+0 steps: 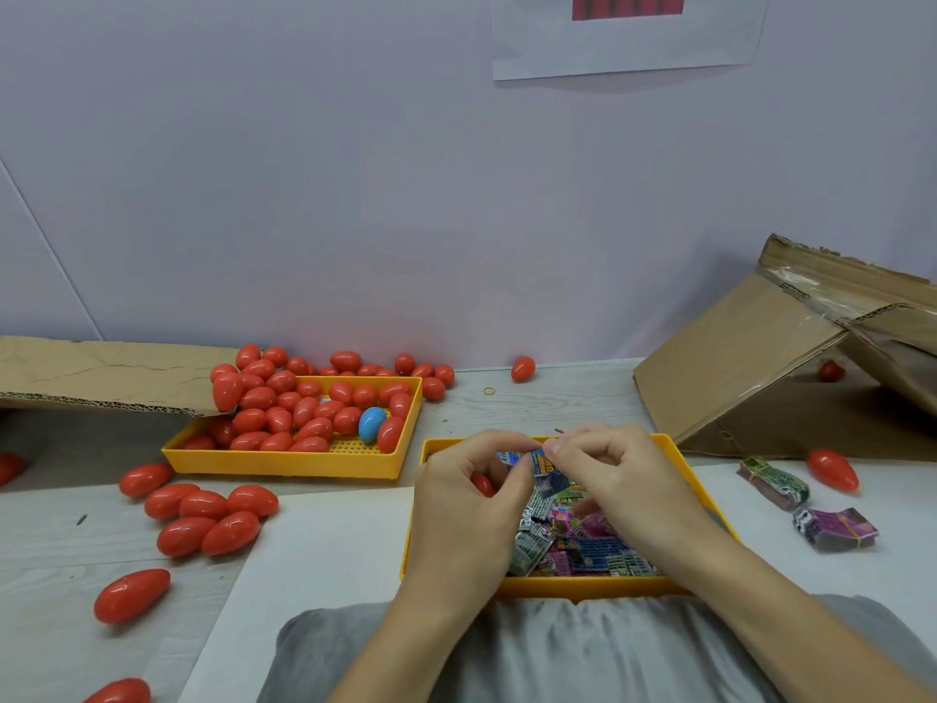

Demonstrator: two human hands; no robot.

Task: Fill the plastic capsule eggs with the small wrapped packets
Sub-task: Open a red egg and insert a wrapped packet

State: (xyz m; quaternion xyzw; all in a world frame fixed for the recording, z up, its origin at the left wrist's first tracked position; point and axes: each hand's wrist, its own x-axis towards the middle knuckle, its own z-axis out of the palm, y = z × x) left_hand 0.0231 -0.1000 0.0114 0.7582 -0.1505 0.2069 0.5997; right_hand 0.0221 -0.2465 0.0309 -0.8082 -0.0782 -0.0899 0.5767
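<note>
Grey fabric [557, 646] of the person's clothing filled the nearest edge of the view, with both forearms reaching forward over it. Just beyond, a yellow tray [705, 504] sat on a white sheet [324, 545] on the bench [557, 398], and a heap of small wrapped packets [573, 542] in grey, pink and purple print lay in it. Both hands worked above the tray's far half. The left hand [469, 492] was curled round a red egg half [481, 484], only partly visible inside the palm, while its fingertips also touched a blue packet [542, 466]. The right hand [611, 471] pinched that same packet between thumb and forefinger, its other fingers curled.

To the right of the tray lay two banded bundles of packets [806, 507], and one red egg [834, 469] just beyond them. To the left, loose red eggs [203, 520] were scattered over the bench, several in a tight cluster.

Farther back on the left stood a second yellow tray [284, 461] piled with red eggs [299, 411] and one blue egg [371, 423]; more red eggs spilled behind it against the wall. A flattened cardboard sheet [106, 372] overlapped that tray's left corner. At far right a cardboard box [750, 357] leaned open, with a red egg [831, 371] in its shadow. A lone egg [523, 368] and a rubber band [489, 391] lay near the pale wall [355, 195], where a paper sheet [628, 48] hung.
</note>
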